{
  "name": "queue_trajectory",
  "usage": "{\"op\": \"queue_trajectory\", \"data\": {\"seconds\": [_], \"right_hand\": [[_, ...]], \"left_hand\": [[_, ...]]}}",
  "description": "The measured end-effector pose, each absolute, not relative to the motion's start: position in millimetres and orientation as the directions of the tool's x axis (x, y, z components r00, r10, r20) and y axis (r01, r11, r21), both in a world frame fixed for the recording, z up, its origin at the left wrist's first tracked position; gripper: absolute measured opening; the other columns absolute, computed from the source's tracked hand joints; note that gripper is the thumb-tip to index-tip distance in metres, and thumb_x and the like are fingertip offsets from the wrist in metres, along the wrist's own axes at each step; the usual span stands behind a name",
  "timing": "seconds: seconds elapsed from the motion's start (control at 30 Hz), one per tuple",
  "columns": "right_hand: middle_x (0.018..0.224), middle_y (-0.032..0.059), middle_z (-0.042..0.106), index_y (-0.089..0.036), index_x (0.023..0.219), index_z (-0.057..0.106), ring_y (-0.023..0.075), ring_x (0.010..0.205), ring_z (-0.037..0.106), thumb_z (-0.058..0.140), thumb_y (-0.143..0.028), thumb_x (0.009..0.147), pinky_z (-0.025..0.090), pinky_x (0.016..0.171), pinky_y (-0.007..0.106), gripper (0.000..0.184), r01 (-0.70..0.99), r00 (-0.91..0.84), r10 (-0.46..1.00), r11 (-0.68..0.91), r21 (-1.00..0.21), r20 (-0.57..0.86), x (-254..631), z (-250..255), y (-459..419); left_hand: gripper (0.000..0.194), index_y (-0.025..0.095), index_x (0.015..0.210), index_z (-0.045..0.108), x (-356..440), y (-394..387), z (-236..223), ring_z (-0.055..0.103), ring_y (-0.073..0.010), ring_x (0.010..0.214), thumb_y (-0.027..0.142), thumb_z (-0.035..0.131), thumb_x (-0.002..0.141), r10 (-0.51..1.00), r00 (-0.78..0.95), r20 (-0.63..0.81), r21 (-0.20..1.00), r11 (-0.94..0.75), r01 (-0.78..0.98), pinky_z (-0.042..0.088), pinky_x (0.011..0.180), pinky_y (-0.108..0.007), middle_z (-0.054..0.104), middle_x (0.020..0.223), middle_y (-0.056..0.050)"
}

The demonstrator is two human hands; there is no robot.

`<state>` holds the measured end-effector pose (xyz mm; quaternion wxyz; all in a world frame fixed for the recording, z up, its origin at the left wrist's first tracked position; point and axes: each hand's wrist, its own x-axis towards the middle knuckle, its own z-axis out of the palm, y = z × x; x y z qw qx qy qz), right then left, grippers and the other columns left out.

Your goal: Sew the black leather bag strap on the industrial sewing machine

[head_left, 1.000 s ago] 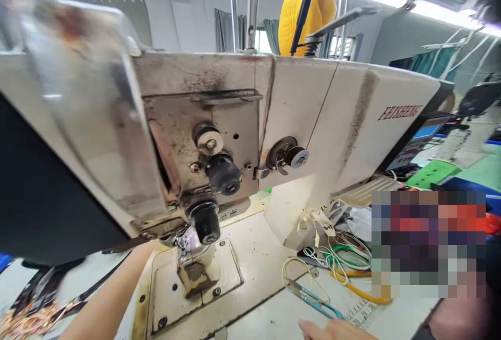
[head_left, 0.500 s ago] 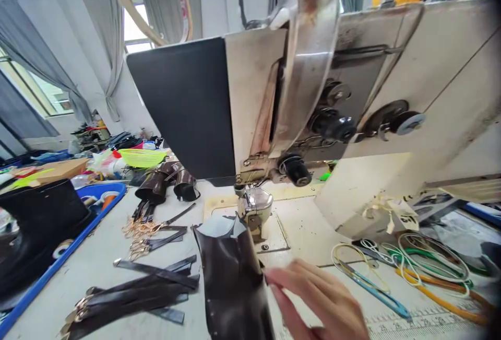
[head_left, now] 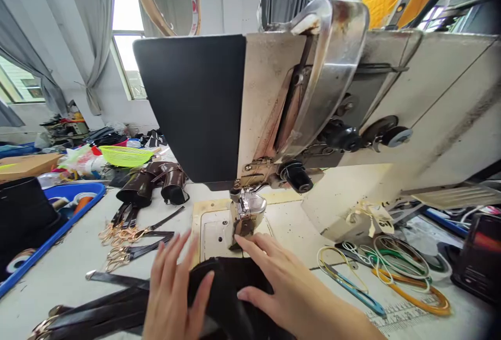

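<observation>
A dark leather piece (head_left: 230, 290) lies in front of the sewing machine's presser foot (head_left: 246, 214), its far edge just short of it. My left hand (head_left: 172, 290) is at the piece's left side, fingers stretched out and thumb apart over the leather. On the other side my right hand (head_left: 276, 282) spans its right edge, fingers extended towards the presser foot and thumb over the leather. Neither hand closes around the piece. Its near end is partly hidden by the hands and cut off by the frame.
Leather straps with metal clasps (head_left: 105, 306) lie at left, near brown leather pouches (head_left: 136, 186). A blue tray (head_left: 74, 220) holds thread spools. At right are coiled cords (head_left: 403, 259), blue tweezers (head_left: 358, 290) and a dark phone-like device (head_left: 479, 259).
My left hand has come into view at the leather piece. My right hand has moved onto it from its right side. The piece now lies lower in view, and its pale lining no longer shows.
</observation>
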<state>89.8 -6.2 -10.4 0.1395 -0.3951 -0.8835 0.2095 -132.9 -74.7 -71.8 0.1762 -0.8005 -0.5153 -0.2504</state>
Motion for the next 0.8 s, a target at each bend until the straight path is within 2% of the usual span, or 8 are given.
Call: {"op": "queue_trajectory", "data": {"seconds": [0.1,0.2,0.3,0.43,0.5,0.57,0.67,0.8], "right_hand": [[0.131,0.0088,0.063,-0.021,0.137,0.060,0.0295,0.126,0.055,0.078,-0.021,0.085,0.044,0.109,0.046,0.055,0.626,-0.586,0.810,0.473,-0.620,0.027,100,-22,-6],[0.109,0.0011,0.069,-0.023,0.109,0.069,0.0227,0.103,0.062,0.087,-0.032,0.077,0.049,0.089,0.032,0.038,0.494,-0.520,0.854,0.280,-0.823,-0.022,105,-28,-7],[0.086,-0.0042,0.063,-0.020,0.090,0.064,0.0156,0.084,0.056,0.087,-0.036,0.074,0.043,0.070,0.023,0.031,0.237,-0.502,0.863,0.083,-0.968,-0.049,105,-37,-6],[0.075,-0.0047,0.059,-0.017,0.080,0.061,0.0122,0.072,0.052,0.082,-0.032,0.073,0.040,0.064,0.021,0.026,0.040,-0.452,0.883,-0.120,-0.992,-0.125,101,-54,1],[0.073,-0.0045,0.059,-0.017,0.079,0.064,0.0121,0.071,0.053,0.083,-0.031,0.069,0.041,0.063,0.021,0.027,0.001,-0.423,0.893,-0.171,-0.985,-0.155,100,-58,4],[0.071,-0.0051,0.058,-0.017,0.077,0.064,0.0112,0.069,0.052,0.085,-0.032,0.067,0.041,0.063,0.020,0.028,-0.038,-0.434,0.887,-0.192,-0.981,-0.157,100,-56,6],[0.071,-0.0052,0.061,-0.018,0.078,0.065,0.0105,0.068,0.052,0.086,-0.036,0.068,0.043,0.064,0.020,0.030,-0.108,-0.447,0.887,-0.178,-0.978,-0.112,99,-43,9],[0.084,-0.0011,0.072,-0.020,0.091,0.071,0.0142,0.076,0.063,0.081,-0.043,0.075,0.048,0.069,0.022,0.030,-0.104,-0.330,0.944,-0.041,-0.994,-0.004,99,-21,15]], "left_hand": [[0.044,0.023,0.075,0.061,-149,-50,-67,0.063,-0.0167,0.056,0.046,0.040,0.106,0.776,0.226,0.589,0.038,-0.306,0.951,0.044,0.052,-0.027,0.064,0.062,0.001],[0.051,0.022,0.066,0.051,-147,-40,-50,0.051,-0.0130,0.042,0.054,0.041,0.105,0.786,0.279,0.552,0.039,-0.358,0.933,0.033,0.044,-0.028,0.053,0.050,0.006],[0.047,0.022,0.068,0.052,-136,-34,-35,0.055,-0.0181,0.053,0.054,0.045,0.103,0.730,0.332,0.597,-0.046,-0.381,0.923,0.036,0.057,-0.032,0.053,0.055,0.004],[0.030,0.021,0.082,0.057,-123,-22,-42,0.060,-0.0235,0.072,0.042,0.050,0.104,0.697,0.352,0.625,-0.090,-0.383,0.919,0.038,0.087,-0.042,0.061,0.073,0.001],[0.031,0.021,0.084,0.060,-123,-15,-47,0.059,-0.0221,0.070,0.048,0.059,0.099,0.789,0.319,0.526,0.046,-0.400,0.915,0.041,0.076,-0.036,0.063,0.076,0.001],[0.037,0.022,0.077,0.063,-127,-5,-43,0.059,-0.0204,0.067,0.055,0.068,0.090,0.900,0.294,0.321,0.254,-0.381,0.889,0.041,0.065,-0.031,0.065,0.071,0.002],[0.039,0.022,0.072,0.070,-132,14,-16,0.061,-0.0184,0.066,0.059,0.067,0.088,0.951,0.306,0.038,0.557,-0.274,0.784,0.043,0.059,-0.026,0.068,0.068,0.001],[0.038,0.023,0.084,0.078,-136,45,20,0.068,-0.0203,0.069,0.060,0.070,0.081,0.965,0.255,0.057,0.734,-0.214,0.644,0.054,0.061,-0.026,0.074,0.076,-0.001]]}}
